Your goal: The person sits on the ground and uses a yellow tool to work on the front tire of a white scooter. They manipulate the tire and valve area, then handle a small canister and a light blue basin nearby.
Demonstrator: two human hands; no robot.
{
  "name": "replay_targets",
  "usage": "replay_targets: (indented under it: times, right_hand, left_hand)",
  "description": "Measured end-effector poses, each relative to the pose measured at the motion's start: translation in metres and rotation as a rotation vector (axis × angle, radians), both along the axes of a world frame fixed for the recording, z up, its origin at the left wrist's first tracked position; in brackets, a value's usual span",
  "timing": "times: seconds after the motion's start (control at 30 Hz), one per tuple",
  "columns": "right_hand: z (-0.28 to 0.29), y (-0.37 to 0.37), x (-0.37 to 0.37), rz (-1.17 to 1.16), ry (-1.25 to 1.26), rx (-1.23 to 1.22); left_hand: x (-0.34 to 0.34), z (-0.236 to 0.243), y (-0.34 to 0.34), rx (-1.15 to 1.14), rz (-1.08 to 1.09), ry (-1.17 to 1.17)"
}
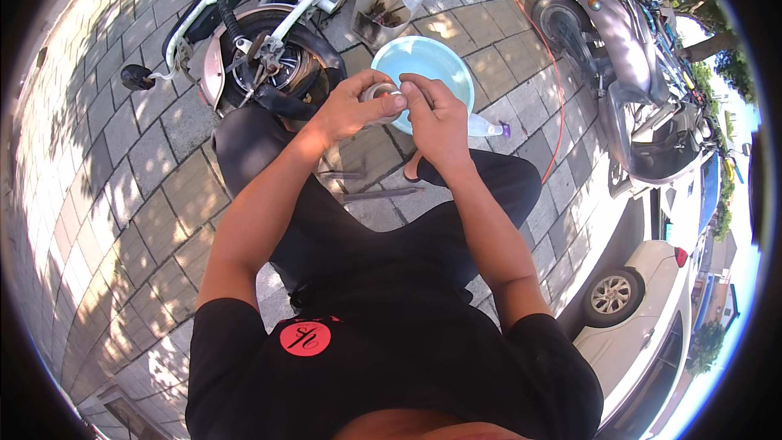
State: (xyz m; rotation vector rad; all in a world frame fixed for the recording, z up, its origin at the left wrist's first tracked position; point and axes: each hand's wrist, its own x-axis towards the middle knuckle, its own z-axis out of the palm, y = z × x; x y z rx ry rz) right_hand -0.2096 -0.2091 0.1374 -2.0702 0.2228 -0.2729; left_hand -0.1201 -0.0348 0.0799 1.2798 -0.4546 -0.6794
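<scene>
My left hand [352, 107] is closed around a small round, pale, ring-like thing [376, 91], whose kind I cannot make out. Thumb and fingers pinched, my right hand [438, 121] meets the left fingertips; what lies in that pinch is too small to name. Both hands are raised in front of a light-blue basin [466, 73] on the paving. Left of them a scooter [195, 28] lies tipped over, its rear wheel [281, 73] exposed with a black tyre partly off to one side. Two metal bars [381, 194] lie on the ground between my legs.
Right of the basin lies a clear bottle [482, 125] with a purple cap. A pale bucket [358, 20] of odds and ends stands behind. An orange hose [562, 106] crosses the paving. Parked scooters [627, 57] and a white car [652, 293] are on the right.
</scene>
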Motion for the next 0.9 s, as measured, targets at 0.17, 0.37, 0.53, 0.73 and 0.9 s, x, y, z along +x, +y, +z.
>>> replay_targets:
  times: [0.17, 0.37, 0.53, 0.73, 0.9]
  right_hand:
    - [0.008, -0.005, 0.0, 0.029, 0.31, 0.614]
    - [0.008, -0.013, 0.016, 0.177, 0.316, 0.325]
    - [0.008, -0.018, 0.017, 0.154, 0.23, 0.166]
    - [0.006, -0.023, 0.017, 0.252, 0.227, 0.077]
    - [0.042, -0.032, 0.033, 0.296, 0.614, 0.099]
  left_hand:
    - [-0.001, -0.002, 0.006, 0.009, -0.01, -0.029]
    - [0.006, -0.003, 0.007, -0.026, -0.096, 0.022]
    - [0.006, -0.008, 0.003, -0.077, -0.175, -0.007]
    - [0.007, 0.0, 0.004, 0.007, -0.145, -0.065]
    - [0.006, 0.004, 0.01, 0.214, -0.085, -0.277]
